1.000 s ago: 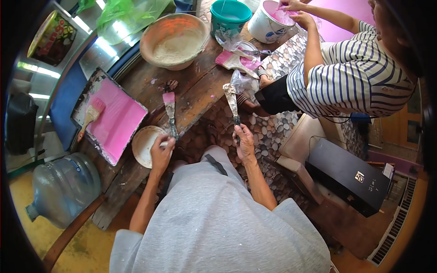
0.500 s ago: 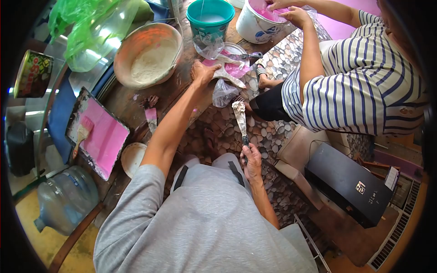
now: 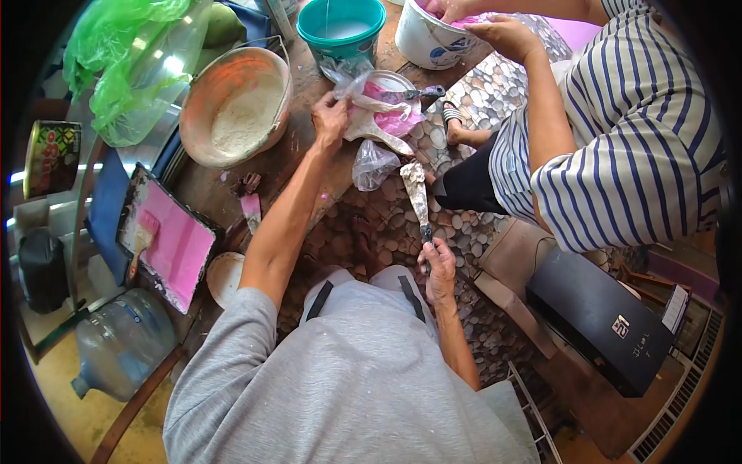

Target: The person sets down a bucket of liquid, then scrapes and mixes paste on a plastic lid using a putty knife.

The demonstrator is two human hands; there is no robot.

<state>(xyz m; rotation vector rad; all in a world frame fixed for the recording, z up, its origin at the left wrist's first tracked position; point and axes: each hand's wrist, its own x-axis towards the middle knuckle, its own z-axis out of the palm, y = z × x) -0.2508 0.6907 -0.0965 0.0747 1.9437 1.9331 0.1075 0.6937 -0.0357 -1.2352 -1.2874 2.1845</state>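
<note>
My right hand [image 3: 438, 269] grips the dark handle of a putty knife [image 3: 416, 189], whose blade points up and is caked with whitish putty. At the table edge my left hand [image 3: 331, 117] has its fingers closed on a crumpled clear plastic bag [image 3: 349, 80]. Just beside it lies a flat, putty-smeared whitish piece [image 3: 367, 124], partly over pink-stained material. Another tool with a dark handle [image 3: 425, 92] rests across a round white lid [image 3: 393, 80]. A second clear bag [image 3: 374, 165] hangs at the edge below.
A bucket of pale powder [image 3: 246, 116], a teal pail [image 3: 340, 39] and a pink paint tray [image 3: 176, 232] with a brush [image 3: 142, 236] stand on the left. A co-worker in a striped shirt [image 3: 618, 147] works in a white bucket [image 3: 429, 42]. A dark box [image 3: 595, 317] lies right.
My left hand has moved slightly up and left, from the whitish piece to the clear bag. The putty knife stays in my right hand. The view has shifted a little.
</note>
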